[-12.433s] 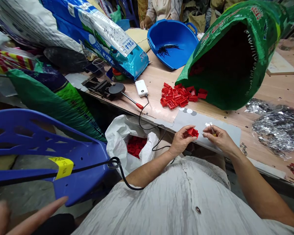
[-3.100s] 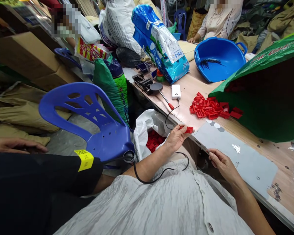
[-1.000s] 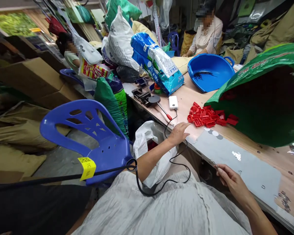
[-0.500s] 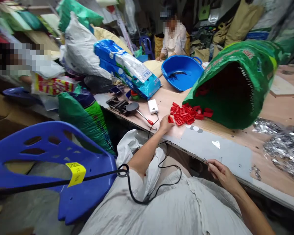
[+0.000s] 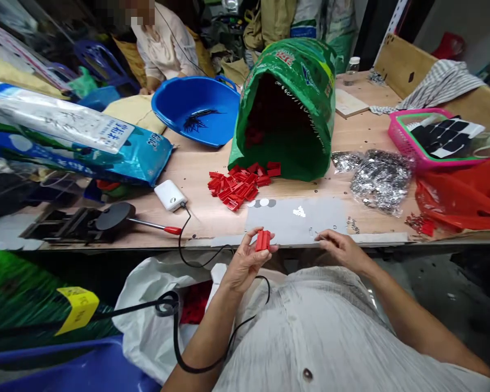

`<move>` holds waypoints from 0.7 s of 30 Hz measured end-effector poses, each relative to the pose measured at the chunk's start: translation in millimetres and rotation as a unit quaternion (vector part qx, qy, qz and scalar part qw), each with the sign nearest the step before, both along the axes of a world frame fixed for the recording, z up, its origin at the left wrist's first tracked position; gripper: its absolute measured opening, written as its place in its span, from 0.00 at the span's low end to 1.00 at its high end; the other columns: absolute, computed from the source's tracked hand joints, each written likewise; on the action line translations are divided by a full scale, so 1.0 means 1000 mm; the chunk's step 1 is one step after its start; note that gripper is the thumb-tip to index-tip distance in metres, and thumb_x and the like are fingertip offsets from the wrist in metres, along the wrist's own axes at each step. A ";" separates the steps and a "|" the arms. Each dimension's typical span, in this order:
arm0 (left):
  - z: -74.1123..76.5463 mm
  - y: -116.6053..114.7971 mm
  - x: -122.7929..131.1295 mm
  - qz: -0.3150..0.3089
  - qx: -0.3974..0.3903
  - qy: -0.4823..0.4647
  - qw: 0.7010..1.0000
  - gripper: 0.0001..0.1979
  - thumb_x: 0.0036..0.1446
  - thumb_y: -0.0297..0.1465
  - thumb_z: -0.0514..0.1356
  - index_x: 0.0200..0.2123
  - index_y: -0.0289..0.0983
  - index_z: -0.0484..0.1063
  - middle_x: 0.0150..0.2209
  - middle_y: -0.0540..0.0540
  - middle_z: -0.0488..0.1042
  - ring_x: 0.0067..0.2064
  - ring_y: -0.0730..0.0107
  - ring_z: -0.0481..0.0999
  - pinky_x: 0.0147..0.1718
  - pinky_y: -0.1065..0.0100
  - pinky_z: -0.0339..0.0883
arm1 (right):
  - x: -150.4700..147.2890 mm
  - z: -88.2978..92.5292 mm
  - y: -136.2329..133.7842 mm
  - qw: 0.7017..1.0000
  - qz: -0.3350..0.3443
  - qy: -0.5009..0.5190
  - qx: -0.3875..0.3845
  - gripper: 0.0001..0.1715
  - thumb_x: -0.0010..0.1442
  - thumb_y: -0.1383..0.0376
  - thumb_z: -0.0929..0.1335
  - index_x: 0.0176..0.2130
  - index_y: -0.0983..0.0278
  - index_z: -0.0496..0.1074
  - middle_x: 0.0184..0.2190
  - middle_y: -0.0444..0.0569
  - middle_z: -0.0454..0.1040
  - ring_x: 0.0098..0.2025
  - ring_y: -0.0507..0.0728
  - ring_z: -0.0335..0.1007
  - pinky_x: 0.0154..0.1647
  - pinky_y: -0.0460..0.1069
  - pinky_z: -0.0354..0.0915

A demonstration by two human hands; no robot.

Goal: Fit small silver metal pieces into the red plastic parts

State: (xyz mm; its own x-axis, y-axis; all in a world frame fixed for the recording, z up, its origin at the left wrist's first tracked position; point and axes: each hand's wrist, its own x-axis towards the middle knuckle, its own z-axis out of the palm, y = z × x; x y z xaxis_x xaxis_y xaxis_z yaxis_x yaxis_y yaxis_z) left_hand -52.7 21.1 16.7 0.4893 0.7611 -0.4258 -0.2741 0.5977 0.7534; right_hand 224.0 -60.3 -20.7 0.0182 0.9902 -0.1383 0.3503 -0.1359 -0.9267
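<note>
My left hand [image 5: 245,264] is closed, with its thumb and fingertips around a small ridged red plastic piece [image 5: 263,240] in front of the table edge. To its right, my right hand [image 5: 345,251] pinches a thin metal piece [image 5: 317,234], too small to make out fully. Beyond my left hand lies a heap of similar red plastic pieces [image 5: 239,186], at the mouth of a green woven sack [image 5: 286,163] lying on its side. A few tiny metal parts [image 5: 353,225] are scattered on the grey sheet [image 5: 277,220], past my right hand.
Left on the table are a lever tool [image 5: 116,218], a white power bank [image 5: 170,195] with a black cable, and a blue bag [image 5: 147,158]. A blue basin [image 5: 163,109], clear bags of metal parts [image 5: 381,182] and a pink basket [image 5: 398,133] stand farther off. A person [image 5: 167,49] sits opposite.
My left hand has come back from the red heap to the table edge with a red piece in it. The view has swung right; my right hand still pinches the thin piece.
</note>
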 end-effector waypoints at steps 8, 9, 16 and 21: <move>-0.005 -0.002 0.011 -0.022 -0.051 -0.058 0.997 0.28 0.51 0.30 0.69 0.55 0.41 0.64 0.52 0.39 0.74 0.40 0.69 0.81 0.37 0.74 0.74 | 0.098 -0.021 -0.010 0.926 -0.163 -0.333 0.076 0.16 0.61 0.56 0.64 0.42 0.61 0.76 0.40 0.53 0.79 0.43 0.62 0.73 0.44 0.55 0.66; -0.007 -0.003 0.013 -0.025 -0.057 -0.064 0.996 0.26 0.52 0.31 0.68 0.53 0.40 0.64 0.51 0.39 0.75 0.37 0.71 0.80 0.35 0.75 0.73 | 0.102 -0.024 -0.007 0.920 -0.157 -0.351 0.082 0.15 0.62 0.57 0.64 0.42 0.61 0.75 0.40 0.53 0.78 0.43 0.63 0.73 0.45 0.56 0.66; -0.011 -0.005 0.022 -0.059 -0.074 -0.091 0.991 0.26 0.53 0.26 0.66 0.55 0.40 0.66 0.49 0.41 0.75 0.37 0.71 0.80 0.34 0.75 0.74 | 0.105 -0.026 0.015 0.908 -0.103 -0.398 0.079 0.14 0.63 0.59 0.63 0.42 0.61 0.75 0.40 0.51 0.78 0.44 0.61 0.73 0.45 0.54 0.65; -0.008 -0.004 0.028 -0.059 -0.110 -0.136 0.983 0.23 0.57 0.27 0.62 0.56 0.38 0.66 0.50 0.41 0.75 0.40 0.68 0.81 0.35 0.76 0.74 | 0.112 -0.026 0.018 0.901 -0.071 -0.420 0.081 0.14 0.63 0.57 0.63 0.40 0.59 0.75 0.39 0.50 0.77 0.41 0.60 0.72 0.42 0.53 0.64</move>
State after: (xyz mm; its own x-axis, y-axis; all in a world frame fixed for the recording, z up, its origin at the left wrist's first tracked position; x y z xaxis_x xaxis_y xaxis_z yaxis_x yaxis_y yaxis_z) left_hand -25.1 17.5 8.4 0.6869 0.5969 -0.4146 -0.3670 0.7773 0.5111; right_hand 336.0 -42.2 -46.9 0.1780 0.9755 0.1292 0.9272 -0.1223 -0.3541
